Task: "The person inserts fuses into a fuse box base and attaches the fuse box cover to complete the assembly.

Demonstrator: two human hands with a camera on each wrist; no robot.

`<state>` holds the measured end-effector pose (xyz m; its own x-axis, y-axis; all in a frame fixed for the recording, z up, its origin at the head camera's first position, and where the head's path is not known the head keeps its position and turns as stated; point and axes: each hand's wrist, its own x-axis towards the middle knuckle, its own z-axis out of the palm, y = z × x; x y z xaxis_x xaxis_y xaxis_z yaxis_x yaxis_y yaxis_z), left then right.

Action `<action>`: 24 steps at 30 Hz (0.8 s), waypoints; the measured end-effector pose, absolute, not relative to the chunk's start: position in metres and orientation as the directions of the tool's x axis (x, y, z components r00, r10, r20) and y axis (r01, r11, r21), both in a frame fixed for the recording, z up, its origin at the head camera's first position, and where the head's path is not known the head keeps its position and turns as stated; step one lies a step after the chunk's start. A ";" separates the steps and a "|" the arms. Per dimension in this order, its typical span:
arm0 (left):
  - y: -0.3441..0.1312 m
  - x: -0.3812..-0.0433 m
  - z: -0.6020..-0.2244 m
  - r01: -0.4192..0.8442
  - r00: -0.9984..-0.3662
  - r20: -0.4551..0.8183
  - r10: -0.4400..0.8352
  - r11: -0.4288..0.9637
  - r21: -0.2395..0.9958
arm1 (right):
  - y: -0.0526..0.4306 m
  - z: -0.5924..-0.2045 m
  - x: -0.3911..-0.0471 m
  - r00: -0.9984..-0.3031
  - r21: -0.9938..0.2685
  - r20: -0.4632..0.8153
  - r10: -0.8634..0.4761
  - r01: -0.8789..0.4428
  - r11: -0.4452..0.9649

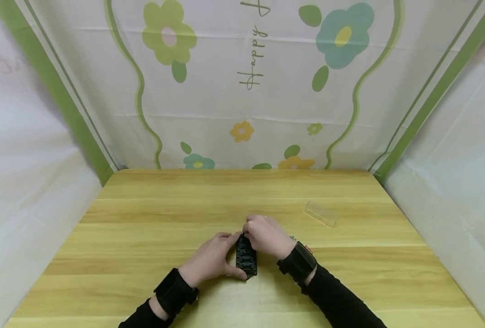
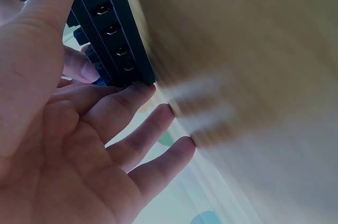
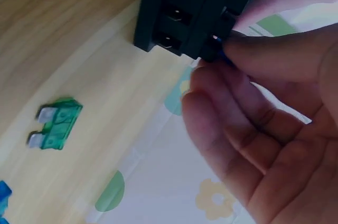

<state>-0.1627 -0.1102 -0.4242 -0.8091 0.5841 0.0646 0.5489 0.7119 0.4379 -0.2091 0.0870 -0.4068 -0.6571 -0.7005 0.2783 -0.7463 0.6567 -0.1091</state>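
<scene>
A black fuse block (image 1: 246, 257) stands on the wooden table with its long side toward me, a row of metal terminals along its edge. My left hand (image 1: 211, 257) grips it between the thumb at the near end and the index finger at the far end; the other fingertips touch the table. At the far end my right hand (image 1: 268, 234) pinches a small blue piece (image 3: 226, 57) against the block, mostly hidden by thumb and fingers. A translucent green blade fuse (image 3: 60, 123) with two metal prongs lies beside the right hand.
A clear plastic cover (image 1: 321, 214) lies on the table (image 1: 164, 196) to the far right. Part of another blue piece (image 3: 4, 197) shows at the right wrist view's edge. Near the right wrist, a small red piece (image 1: 308, 249) is partly hidden. A flowered curtain (image 1: 209, 100) hangs behind.
</scene>
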 end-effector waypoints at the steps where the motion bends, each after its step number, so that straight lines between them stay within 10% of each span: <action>1: -0.110 -0.162 -0.424 0.549 -0.809 0.066 0.584 0.712 0.438 | 0.087 -0.407 -0.209 -0.662 -0.113 0.276 -0.697 -0.742 0.661; 24: -0.110 -0.161 -0.425 0.549 -0.809 0.065 0.584 0.710 0.441 | 0.083 -0.407 -0.204 -0.679 -0.028 0.267 -0.683 -0.714 0.699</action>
